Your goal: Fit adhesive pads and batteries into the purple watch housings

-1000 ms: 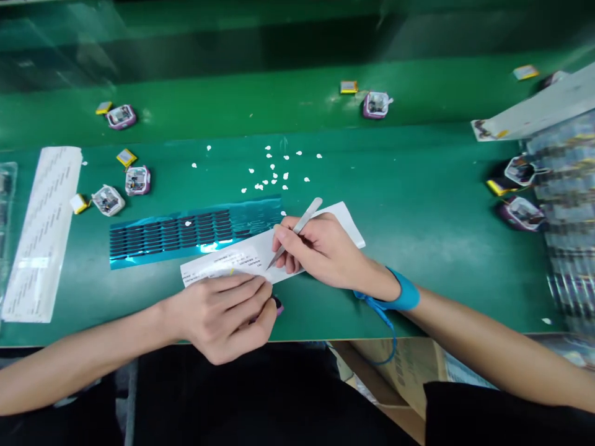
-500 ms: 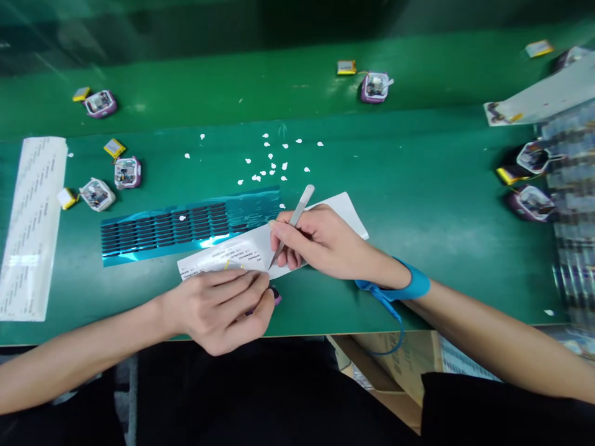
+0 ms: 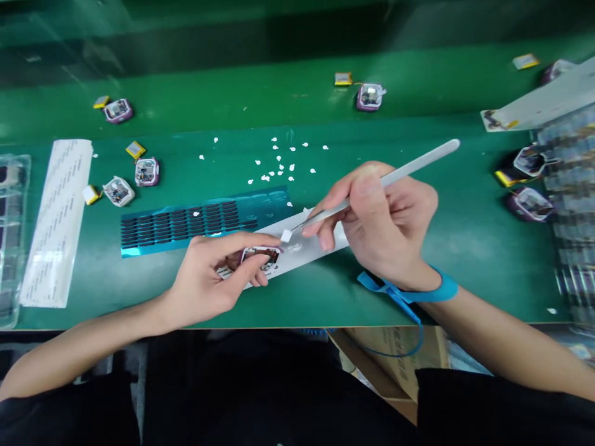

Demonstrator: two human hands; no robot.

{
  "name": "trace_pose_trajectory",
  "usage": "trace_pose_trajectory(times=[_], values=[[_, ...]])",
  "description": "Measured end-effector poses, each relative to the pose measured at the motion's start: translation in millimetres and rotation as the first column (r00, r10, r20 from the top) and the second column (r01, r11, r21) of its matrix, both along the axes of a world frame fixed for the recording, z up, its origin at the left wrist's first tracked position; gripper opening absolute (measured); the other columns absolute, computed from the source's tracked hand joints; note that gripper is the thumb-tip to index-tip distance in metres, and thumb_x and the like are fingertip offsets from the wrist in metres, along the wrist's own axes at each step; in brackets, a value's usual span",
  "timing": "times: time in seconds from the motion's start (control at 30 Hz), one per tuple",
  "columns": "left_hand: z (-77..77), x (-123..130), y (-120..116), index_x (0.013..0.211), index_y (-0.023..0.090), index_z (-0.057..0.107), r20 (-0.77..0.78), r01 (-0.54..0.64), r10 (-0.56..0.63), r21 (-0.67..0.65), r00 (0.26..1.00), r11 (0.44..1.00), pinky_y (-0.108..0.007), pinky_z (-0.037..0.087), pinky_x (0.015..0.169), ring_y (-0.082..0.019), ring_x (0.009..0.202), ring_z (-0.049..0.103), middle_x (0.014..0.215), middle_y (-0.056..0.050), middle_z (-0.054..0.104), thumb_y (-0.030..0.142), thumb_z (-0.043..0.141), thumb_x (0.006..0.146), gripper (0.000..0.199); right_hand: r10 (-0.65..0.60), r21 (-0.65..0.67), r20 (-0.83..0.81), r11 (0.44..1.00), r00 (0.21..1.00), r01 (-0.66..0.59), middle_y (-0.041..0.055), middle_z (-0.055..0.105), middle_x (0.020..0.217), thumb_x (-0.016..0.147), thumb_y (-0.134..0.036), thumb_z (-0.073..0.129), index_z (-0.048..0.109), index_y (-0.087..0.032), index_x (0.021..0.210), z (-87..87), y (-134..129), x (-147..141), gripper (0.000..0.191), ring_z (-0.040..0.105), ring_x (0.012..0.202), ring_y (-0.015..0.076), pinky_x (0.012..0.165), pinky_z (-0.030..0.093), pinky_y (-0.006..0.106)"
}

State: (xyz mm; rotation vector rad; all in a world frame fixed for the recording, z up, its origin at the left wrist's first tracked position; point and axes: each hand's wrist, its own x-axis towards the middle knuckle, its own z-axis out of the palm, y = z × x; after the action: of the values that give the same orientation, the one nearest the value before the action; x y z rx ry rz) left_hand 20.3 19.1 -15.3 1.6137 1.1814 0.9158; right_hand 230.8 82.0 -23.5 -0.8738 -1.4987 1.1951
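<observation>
My left hand (image 3: pixel 214 272) is closed round a small purple-and-white device housing (image 3: pixel 260 253), its open side with circuitry facing up. Metal tweezers (image 3: pixel 413 164) are pinched in my right hand (image 3: pixel 385 217), which wears a blue wrist strap (image 3: pixel 437 288). At the tweezer tip is a small white square piece (image 3: pixel 286 236), just above the housing's right edge. Under both hands lies a white backing sheet (image 3: pixel 320 241) with printed marks, partly covered. Behind the left hand, a blue film strip (image 3: pixel 264 204) carries rows of black pieces.
Small white tabs (image 3: pixel 279 167) are scattered mid-table. Open housings with yellow batteries sit left (image 3: pixel 147 171), at the back (image 3: pixel 370 96) and right (image 3: pixel 530 203). A printed white sheet (image 3: pixel 56 229) and clear tray (image 3: pixel 13 248) lie far left; stacked clear trays (image 3: pixel 571 217) stand right.
The tweezers have lifted away from the backing sheet with a white square piece at their tip. My left hand has turned, bringing the housing up into view. The camera view has shifted slightly.
</observation>
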Motion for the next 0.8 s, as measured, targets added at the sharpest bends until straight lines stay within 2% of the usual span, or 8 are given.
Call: trace_pose_trajectory(times=[0.1, 0.17, 0.23, 0.4, 0.5, 0.67, 0.8], values=[[2.4, 2.6, 1.3, 0.113, 0.018, 0.072, 0.158, 0.046, -0.012, -0.214, 0.987, 0.976, -0.027, 0.07, 0.069, -0.021, 0.072, 0.081, 0.089, -0.003, 0.082, 0.015, 0.075, 0.085, 0.028, 0.127, -0.019, -0.014, 0.992, 0.992, -0.127, 0.0012, 0.075, 0.07, 0.105, -0.042, 0.053, 0.065, -0.021, 0.083, 1.0, -8.9, -4.8, 0.032, 0.069, 0.051, 0.0128, 0.046, 0.057, 0.025], [1.8, 3.4, 1.7, 0.113, 0.017, 0.07, 0.223, 0.089, -0.026, -0.279, 0.975, 0.956, -0.028, 0.07, 0.073, -0.022, 0.077, 0.081, 0.098, -0.005, 0.082, 0.012, 0.076, 0.083, 0.031, 0.209, -0.055, -0.027, 0.976, 0.978, -0.21, 0.0009, 0.076, 0.071, 0.104, -0.041, 0.054, 0.066, -0.02, 0.082, 0.8, -12.4, -7.7, 0.033, 0.07, 0.053, 0.0116, 0.049, 0.059, 0.023], [0.2, 3.7, 1.9, 0.112, 0.016, 0.07, 0.267, 0.108, -0.021, -0.315, 0.963, 0.943, -0.027, 0.07, 0.072, -0.02, 0.076, 0.081, 0.097, -0.005, 0.082, 0.01, 0.074, 0.084, 0.029, 0.243, -0.108, -0.017, 0.964, 0.97, -0.244, 0.0003, 0.076, 0.071, 0.103, -0.044, 0.054, 0.066, -0.02, 0.082, -0.4, -13.5, -9.4, 0.034, 0.07, 0.053, 0.0108, 0.049, 0.058, 0.021], [-3.8, 4.9, -1.6, 0.114, 0.014, 0.067, 0.32, 0.126, -0.013, -0.336, 0.947, 0.933, -0.027, 0.069, 0.066, -0.024, 0.078, 0.082, 0.092, -0.008, 0.081, 0.017, 0.078, 0.084, 0.033, 0.241, -0.102, -0.05, 0.964, 0.969, -0.245, 0.0007, 0.076, 0.07, 0.104, -0.04, 0.054, 0.067, -0.02, 0.085, -6.0, -13.6, -10.5, 0.031, 0.068, 0.05, 0.0102, 0.049, 0.056, 0.021], [-4.2, 6.0, -1.6, 0.115, 0.012, 0.066, 0.356, 0.114, 0.006, -0.316, 0.935, 0.942, -0.028, 0.069, 0.065, -0.026, 0.077, 0.082, 0.09, -0.01, 0.082, 0.021, 0.078, 0.084, 0.034, 0.237, -0.091, -0.044, 0.967, 0.971, -0.24, -0.0003, 0.072, 0.062, 0.105, -0.04, 0.051, 0.068, -0.018, 0.085, -6.5, -9.8, -11.2, 0.034, 0.065, 0.047, 0.0091, 0.048, 0.053, 0.019], [-5.2, 5.9, -0.5, 0.115, 0.011, 0.067, 0.366, 0.112, 0.002, -0.288, 0.931, 0.951, -0.029, 0.068, 0.067, -0.027, 0.079, 0.082, 0.091, -0.011, 0.082, 0.021, 0.078, 0.084, 0.035, 0.241, 0.014, 0.049, 0.97, 0.969, -0.242, 0.0017, 0.073, 0.063, 0.106, -0.041, 0.048, 0.068, -0.018, 0.074, -4.6, -7.3, -12.0, 0.044, 0.066, 0.053, 0.009, 0.055, 0.055, 0.02], [-5.3, 6.2, -3.4, 0.115, 0.009, 0.067, 0.374, 0.108, 0.024, -0.329, 0.927, 0.938, -0.027, 0.068, 0.07, -0.025, 0.079, 0.082, 0.092, -0.011, 0.082, 0.016, 0.076, 0.083, 0.034, 0.209, 0.007, 0.053, 0.978, 0.976, -0.21, 0.001, 0.074, 0.067, 0.106, -0.039, 0.049, 0.068, -0.019, 0.072, -5.1, -12.3, -13.4, 0.043, 0.064, 0.051, 0.0074, 0.051, 0.053, 0.019]])
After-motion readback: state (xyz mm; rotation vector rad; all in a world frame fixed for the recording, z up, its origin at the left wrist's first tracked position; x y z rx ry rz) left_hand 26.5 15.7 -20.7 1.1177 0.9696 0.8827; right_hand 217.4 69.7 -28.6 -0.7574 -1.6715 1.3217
